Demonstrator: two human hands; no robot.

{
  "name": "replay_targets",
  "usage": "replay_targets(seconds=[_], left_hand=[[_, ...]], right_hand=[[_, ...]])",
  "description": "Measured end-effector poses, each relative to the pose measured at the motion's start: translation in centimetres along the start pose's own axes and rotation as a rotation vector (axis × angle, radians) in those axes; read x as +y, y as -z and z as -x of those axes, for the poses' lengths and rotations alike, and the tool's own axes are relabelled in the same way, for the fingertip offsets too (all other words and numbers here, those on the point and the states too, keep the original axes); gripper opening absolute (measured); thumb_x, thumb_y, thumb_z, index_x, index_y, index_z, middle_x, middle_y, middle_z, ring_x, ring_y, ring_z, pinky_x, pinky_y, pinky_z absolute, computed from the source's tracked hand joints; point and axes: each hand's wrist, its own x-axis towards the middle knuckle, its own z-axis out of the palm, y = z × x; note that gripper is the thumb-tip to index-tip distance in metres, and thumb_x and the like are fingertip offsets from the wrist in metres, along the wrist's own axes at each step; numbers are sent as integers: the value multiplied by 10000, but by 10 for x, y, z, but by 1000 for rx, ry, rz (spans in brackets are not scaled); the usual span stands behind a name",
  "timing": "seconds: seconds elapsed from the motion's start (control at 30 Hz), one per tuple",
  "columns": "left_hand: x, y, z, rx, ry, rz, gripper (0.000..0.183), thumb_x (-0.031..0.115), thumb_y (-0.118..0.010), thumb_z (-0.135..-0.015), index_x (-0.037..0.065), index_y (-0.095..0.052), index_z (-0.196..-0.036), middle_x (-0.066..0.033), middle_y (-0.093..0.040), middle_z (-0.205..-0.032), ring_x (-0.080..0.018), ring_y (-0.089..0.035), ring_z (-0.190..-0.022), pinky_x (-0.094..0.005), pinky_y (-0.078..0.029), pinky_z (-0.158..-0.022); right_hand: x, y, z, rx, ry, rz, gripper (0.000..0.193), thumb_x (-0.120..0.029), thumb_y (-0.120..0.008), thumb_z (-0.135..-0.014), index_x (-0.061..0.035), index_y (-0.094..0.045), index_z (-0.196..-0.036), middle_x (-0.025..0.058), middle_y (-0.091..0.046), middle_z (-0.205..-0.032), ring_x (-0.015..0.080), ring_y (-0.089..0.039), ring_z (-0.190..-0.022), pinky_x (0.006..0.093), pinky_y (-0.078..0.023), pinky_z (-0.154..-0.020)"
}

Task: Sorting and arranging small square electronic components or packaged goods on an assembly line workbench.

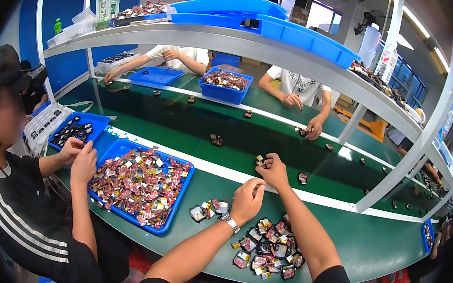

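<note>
My right hand (273,172) reaches over the white strip by the green belt, with its fingers closed on a small electronic module (260,161) with a yellow and white part. Close beside it, my left hand (247,199) is closed, fingertips curled in; what it holds, if anything, is hidden. A watch sits on my left wrist. Between my forearms lies a pile of small black-cased modules (268,250) with red boards and silver-white cells. To the left of my left wrist is a smaller group of similar modules (209,210).
Single modules (302,178) lie spaced along the green belt (193,131). A blue tray (189,183) heaped with red boards stands left, beside a co-worker (22,213). Two people sit across the belt, near a filled blue bin (228,94). A white shelf (217,30) with blue trays spans overhead.
</note>
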Motion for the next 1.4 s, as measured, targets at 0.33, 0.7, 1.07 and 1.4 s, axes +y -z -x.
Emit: replay_targets(seconds=[0.33,0.7,1.07,1.4], left_hand=[[-4,1,-2,-631,644,433,349,307,-458,-1019,-14,-590,-1058,-61,-611,-798,-113,-600,-622,-224,-482,-538],[9,-11,2,-644,629,583,375,108,-492,-991,13,-458,-1353,-89,-588,-1153,-140,-617,-974,-295,-557,-849],[12,-12,5,-560,621,579,343,26,-480,-972,0,-435,-1311,-139,-588,-1190,-215,-610,-1082,-346,-560,-903],[7,-18,9,-566,525,469,325,-22,-454,-963,-17,-441,-1287,-174,-598,-1183,-214,-639,-1026,-314,-566,-885]], right_hand=[[-9,115,128,-267,465,15,710,-12,-718,-727,-47,-421,-1371,128,-598,-1217,295,-517,-1166,388,-434,-979],[-15,99,152,97,250,-100,327,-110,-685,-791,-32,-574,-1088,142,-572,-1042,319,-590,-959,400,-497,-818],[-8,89,150,80,312,15,292,-28,-656,-764,-56,-615,-1051,100,-580,-1040,299,-623,-891,383,-520,-760],[1,99,140,-8,512,243,212,-49,-677,-751,-92,-622,-951,74,-533,-973,264,-561,-943,384,-494,-794]])
